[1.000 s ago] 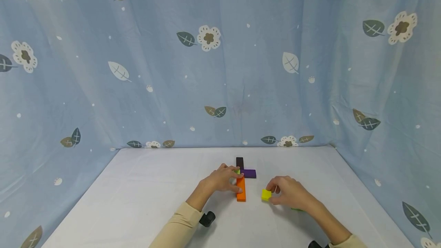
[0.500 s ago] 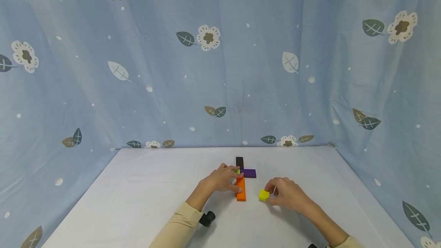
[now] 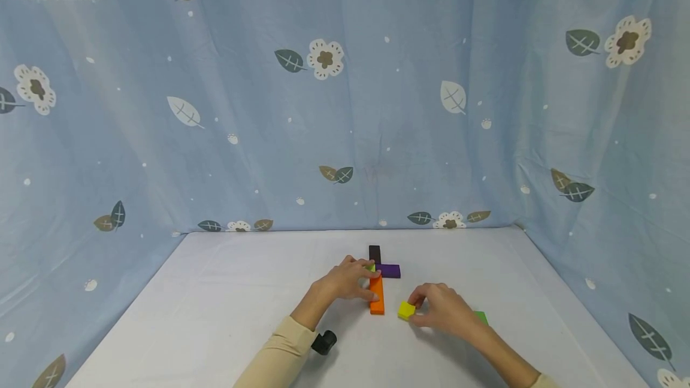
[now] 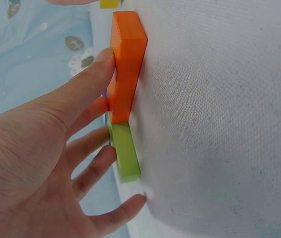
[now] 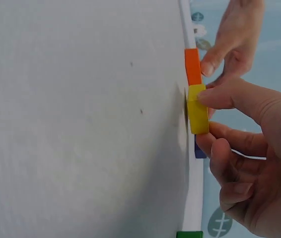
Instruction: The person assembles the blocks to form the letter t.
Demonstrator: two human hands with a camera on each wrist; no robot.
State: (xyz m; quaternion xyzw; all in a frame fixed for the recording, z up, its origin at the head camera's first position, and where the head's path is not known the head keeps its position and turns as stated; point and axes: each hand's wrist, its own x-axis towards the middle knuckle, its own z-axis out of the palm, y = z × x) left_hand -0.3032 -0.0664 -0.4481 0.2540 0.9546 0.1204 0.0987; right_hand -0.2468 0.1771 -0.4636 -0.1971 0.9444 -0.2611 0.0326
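My right hand [image 3: 444, 311] pinches a yellow block [image 3: 406, 310] between thumb and fingers, right of the orange block. In the right wrist view that yellow block [image 5: 198, 118] hides part of what lies behind it. My left hand [image 3: 347, 280] rests on a long orange block [image 3: 377, 299], thumb and a finger touching it. Other left fingertips touch a light green block [image 4: 124, 151], which abuts the orange one's end and is mostly covered in the head view. A purple block [image 3: 389, 271] sticks out rightward beside it, and a dark block [image 3: 374, 254] lies just beyond.
A green block [image 3: 481, 317] lies on the white tabletop [image 3: 242, 292], partly behind my right forearm. The blue patterned curtain [image 3: 259, 106] rises along the back and both sides. A black wrist camera [image 3: 324, 342] hangs beside my left sleeve.
My right hand has moved left and slightly nearer me with the yellow block, which has turned a little. The green block shows again beside the right forearm. My left hand stays put.
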